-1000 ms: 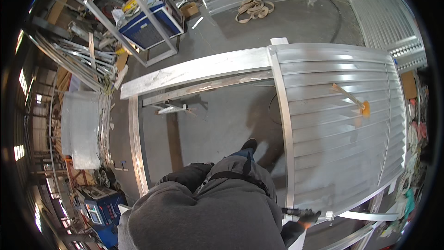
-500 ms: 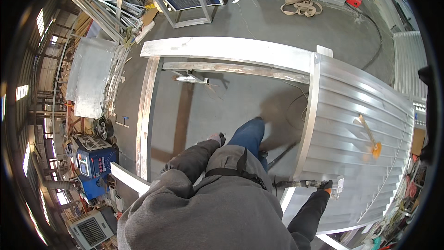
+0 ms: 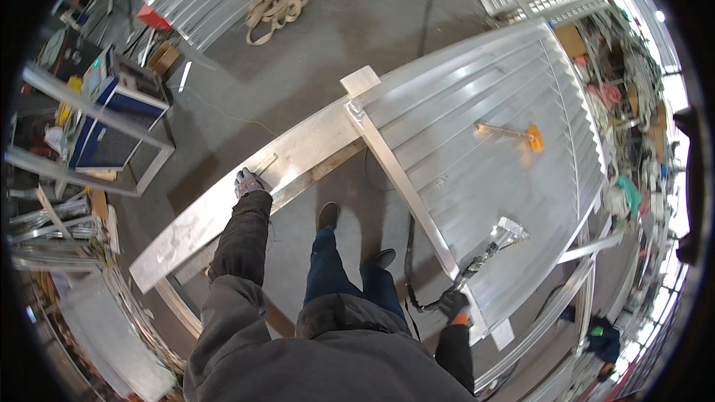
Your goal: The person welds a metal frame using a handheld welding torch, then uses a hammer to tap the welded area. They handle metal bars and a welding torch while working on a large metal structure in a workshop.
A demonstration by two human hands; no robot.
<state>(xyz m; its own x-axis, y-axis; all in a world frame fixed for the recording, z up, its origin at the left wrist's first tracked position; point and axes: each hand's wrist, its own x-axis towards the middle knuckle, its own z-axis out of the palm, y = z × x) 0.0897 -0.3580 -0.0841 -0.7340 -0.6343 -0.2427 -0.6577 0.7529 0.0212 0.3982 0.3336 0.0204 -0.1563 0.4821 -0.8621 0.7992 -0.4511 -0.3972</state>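
Observation:
My left hand (image 3: 248, 182), in a grey glove, lies on top of a wide silvery metal beam (image 3: 316, 138) with its fingers stretched out. The beam forms one side of a frame joined to a ribbed metal panel (image 3: 447, 171). At the panel's near left corner, my gloved right hand (image 3: 453, 304) is closed round the black rear part of a welding gun (image 3: 484, 257). The gun's silvery head points away over the panel, and a black hose (image 3: 410, 268) trails from its rear. An orange-headed tool with a light handle (image 3: 510, 134) lies farther up the panel.
A narrow cross bar (image 3: 402, 186) borders the panel. Coiled beige strap (image 3: 275, 11) lies on the floor beyond. A blue machine (image 3: 119, 115) stands at the left behind metal framing. Stacked metal sheets (image 3: 112, 335) sit at lower left. A person (image 3: 602, 339) is at the far right.
The view has turned right. My left hand has come up from beside my body onto the beam. My right hand has shifted from near the gun's head to its rear, and the gun has tilted.

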